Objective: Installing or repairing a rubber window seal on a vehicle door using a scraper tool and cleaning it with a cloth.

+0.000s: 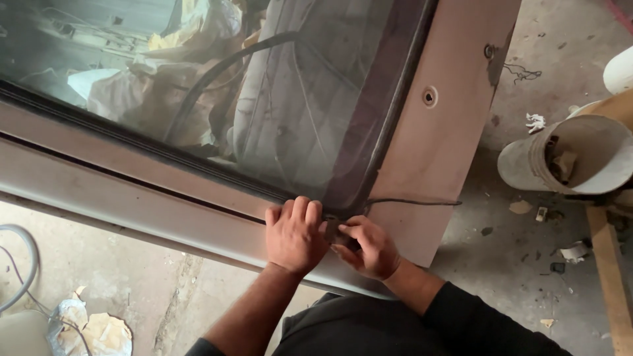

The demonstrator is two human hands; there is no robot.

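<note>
Head camera looked down on 2 bare hands pressed together at the lower corner of a car door's window. The left hand (295,234) lay flat, fingers curled down over the black rubber window seal (389,125) where it met the door's sanded, pinkish-grey panel (435,151). The right hand (369,247) sat just beside it, touching it, fingers pinched narrow on the seal's loose dark end; what exactly lay between the fingertips could not be told. From that spot a thin black strip (415,202) ran out to the right across the panel. Behind the glass (198,66) showed a worn seat and crumpled paper. On the concrete floor to the right lay a white bucket (567,158) on its side, well apart from both hands
</note>
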